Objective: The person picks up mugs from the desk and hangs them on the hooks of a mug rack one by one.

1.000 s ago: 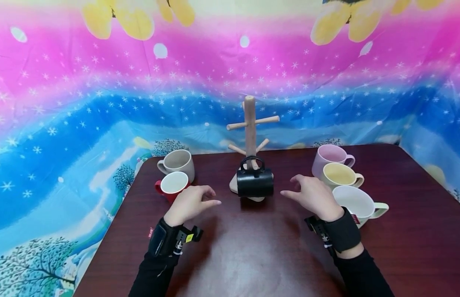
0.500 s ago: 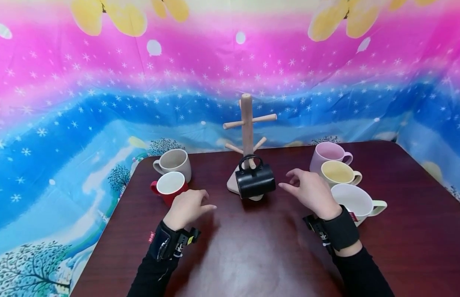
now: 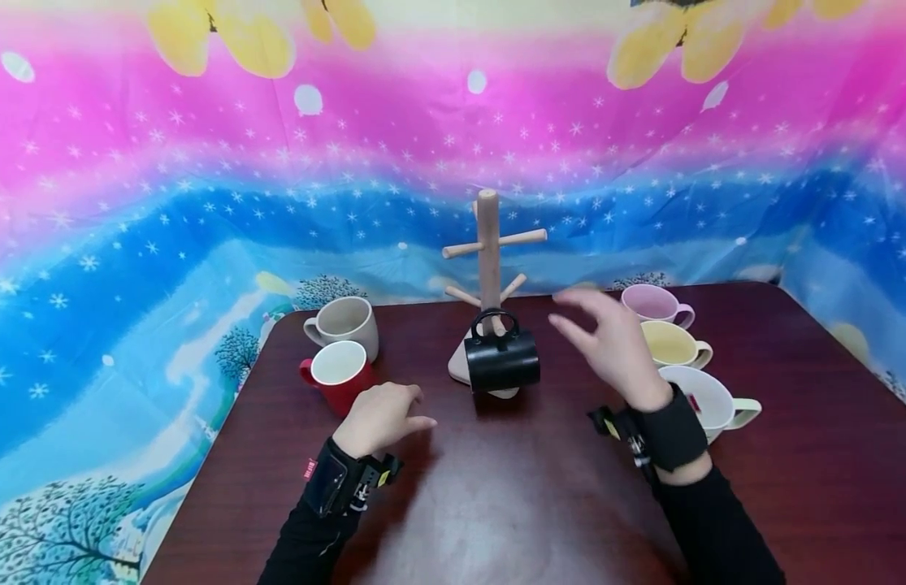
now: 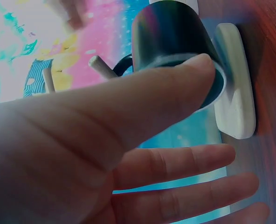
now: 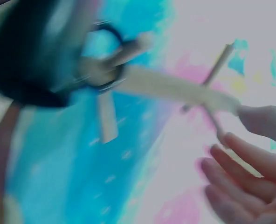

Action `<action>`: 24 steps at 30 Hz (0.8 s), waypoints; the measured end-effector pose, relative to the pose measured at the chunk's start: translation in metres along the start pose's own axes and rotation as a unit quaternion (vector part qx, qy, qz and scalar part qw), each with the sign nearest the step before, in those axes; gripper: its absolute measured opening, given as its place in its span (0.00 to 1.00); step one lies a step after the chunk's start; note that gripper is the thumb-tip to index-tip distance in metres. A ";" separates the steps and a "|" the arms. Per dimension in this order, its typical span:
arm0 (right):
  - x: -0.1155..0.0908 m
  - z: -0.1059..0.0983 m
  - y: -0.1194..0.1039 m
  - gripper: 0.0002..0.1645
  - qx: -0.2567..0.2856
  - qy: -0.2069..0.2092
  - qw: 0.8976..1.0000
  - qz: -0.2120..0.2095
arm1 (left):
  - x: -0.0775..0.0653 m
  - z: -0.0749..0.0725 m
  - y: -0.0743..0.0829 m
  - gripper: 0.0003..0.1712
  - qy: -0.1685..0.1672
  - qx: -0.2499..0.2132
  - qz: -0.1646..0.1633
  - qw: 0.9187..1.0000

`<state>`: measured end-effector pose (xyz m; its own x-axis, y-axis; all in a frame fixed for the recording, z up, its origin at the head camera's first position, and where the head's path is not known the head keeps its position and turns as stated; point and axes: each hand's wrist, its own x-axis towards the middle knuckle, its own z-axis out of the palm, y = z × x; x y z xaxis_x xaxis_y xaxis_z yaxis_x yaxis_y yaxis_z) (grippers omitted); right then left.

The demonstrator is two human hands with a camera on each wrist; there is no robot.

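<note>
A black mug (image 3: 502, 363) hangs by its handle from a low front peg of the wooden mug tree (image 3: 489, 260), lying sideways over the base. My left hand (image 3: 379, 416) hovers in front of the red mug (image 3: 341, 379), thumb and fingers apart with nothing between them. To the right of the mug tree my right hand (image 3: 612, 345) is raised, fingers spread and holding nothing. In the left wrist view the thumb passes in front of the black mug (image 4: 170, 32). The right wrist view is blurred, with the fingers (image 5: 240, 172) apart from the pegs.
Behind the red mug stands a grey mug (image 3: 350, 325). A pink mug (image 3: 652, 302), a yellow mug (image 3: 670, 345) and a white mug (image 3: 704, 398) with a pale green handle line the right side, partly behind my right hand. A printed cloth (image 3: 394, 162) hangs behind the table (image 3: 482, 504).
My right hand has risen away from the black mug, its fingers spreading wider. The black mug swung to a tilt and back nearer level. My left hand shifted slightly toward me.
</note>
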<state>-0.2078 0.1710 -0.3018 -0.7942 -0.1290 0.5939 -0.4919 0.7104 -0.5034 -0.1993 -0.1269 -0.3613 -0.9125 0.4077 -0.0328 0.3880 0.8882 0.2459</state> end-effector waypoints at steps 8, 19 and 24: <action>0.110 -0.021 -0.042 0.35 0.029 -0.111 0.991 -0.064 | 0.000 -0.004 0.000 0.23 0.002 0.007 -0.007 1.000; 0.171 -0.006 -0.020 0.24 0.189 -0.333 0.924 -0.008 | 0.000 0.000 -0.004 0.22 0.011 0.007 0.004 1.000; 0.170 -0.003 -0.018 0.20 0.196 -0.309 0.930 -0.014 | 0.000 0.002 -0.005 0.21 0.012 -0.001 0.009 1.000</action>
<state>-0.3328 0.1386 -0.1903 -0.7733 -0.6029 0.1964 -0.5110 0.4093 -0.7558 -0.2014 -0.1312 -0.3644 -0.9080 0.4190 -0.0048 0.4049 0.8803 0.2474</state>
